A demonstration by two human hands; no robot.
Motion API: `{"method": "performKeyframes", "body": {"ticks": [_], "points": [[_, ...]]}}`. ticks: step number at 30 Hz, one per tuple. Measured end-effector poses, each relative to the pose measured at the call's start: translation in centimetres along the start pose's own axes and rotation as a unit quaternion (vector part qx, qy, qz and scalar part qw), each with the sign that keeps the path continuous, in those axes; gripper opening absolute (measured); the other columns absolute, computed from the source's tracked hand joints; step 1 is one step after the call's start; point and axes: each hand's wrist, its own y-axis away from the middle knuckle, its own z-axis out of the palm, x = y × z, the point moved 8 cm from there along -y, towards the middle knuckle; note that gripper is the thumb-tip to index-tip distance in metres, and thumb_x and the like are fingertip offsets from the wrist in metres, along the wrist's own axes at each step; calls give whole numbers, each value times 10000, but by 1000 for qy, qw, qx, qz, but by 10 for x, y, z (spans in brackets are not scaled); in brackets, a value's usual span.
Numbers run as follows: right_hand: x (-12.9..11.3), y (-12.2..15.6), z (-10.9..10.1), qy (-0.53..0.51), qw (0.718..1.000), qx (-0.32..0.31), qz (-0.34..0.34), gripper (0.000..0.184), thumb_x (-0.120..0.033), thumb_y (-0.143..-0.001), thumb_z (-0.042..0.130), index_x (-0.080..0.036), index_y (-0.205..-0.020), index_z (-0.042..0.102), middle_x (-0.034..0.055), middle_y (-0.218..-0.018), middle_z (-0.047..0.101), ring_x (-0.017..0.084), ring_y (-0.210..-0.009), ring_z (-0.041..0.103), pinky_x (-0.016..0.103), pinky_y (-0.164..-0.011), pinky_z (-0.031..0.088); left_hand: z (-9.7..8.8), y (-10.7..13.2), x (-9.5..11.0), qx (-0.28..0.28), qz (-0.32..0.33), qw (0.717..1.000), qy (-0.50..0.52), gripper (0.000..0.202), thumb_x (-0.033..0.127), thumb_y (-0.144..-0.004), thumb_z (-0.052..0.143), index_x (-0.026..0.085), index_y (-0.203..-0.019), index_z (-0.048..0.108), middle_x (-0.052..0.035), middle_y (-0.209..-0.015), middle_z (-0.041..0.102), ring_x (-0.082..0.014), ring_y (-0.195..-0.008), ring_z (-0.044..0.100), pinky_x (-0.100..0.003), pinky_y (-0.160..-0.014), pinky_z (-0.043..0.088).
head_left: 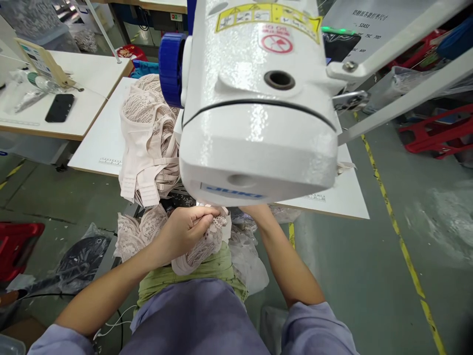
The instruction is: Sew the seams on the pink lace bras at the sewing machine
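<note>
L hand point(190, 228) pinches lace bra point(199, 252) on near side of machine point(254, 153), prob. to steady it; R hand point(255, 211) mostly hidden, can't tell grip; pile point(137, 135) at left, prob. for quick reach.

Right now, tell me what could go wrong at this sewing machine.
The right hand is mostly hidden by the sewing machine, so its fingers might stray near moving parts unseen. The left hand pinches the lace garment between thumb and fingers; a slip could let it bunch. The heaped garments overhang the front edge of the table and might slide off.
</note>
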Motion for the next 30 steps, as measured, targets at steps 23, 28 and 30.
{"method": "performKeyframes", "body": {"ticks": [23, 28, 30], "points": [[-4, -3, 1, -28, 1000, 6, 12, 274, -355, -786, 527, -248, -611, 344, -14, -578, 371, 163, -599, 360, 283, -552, 396, -1, 9, 0, 9, 46, 995, -89, 353, 337, -1005, 468, 211, -1195, 737, -49, -926, 804, -141, -551, 674, -228, -520, 492], [6, -4, 2, 1, 998, 59, 19, 230, -309, -770, 542, -255, -629, 369, -7, -611, 440, 182, -612, 427, 338, -645, 483, -5, 15, 2, 49, 117, 980, -155, 324, 298, -998, 469, 207, -1139, 746, -39, -977, 801, -171, -745, 739, -223, -616, 522], [9, -4, 2, 3, 997, 77, 17, 221, -311, -769, 544, -257, -638, 374, 0, -634, 460, 193, -632, 456, 353, -667, 495, -6, 16, 3, 57, 132, 975, -169, 321, 294, -997, 465, 203, -1111, 752, -34, -970, 802, -173, -781, 748, -218, -640, 532]]}}
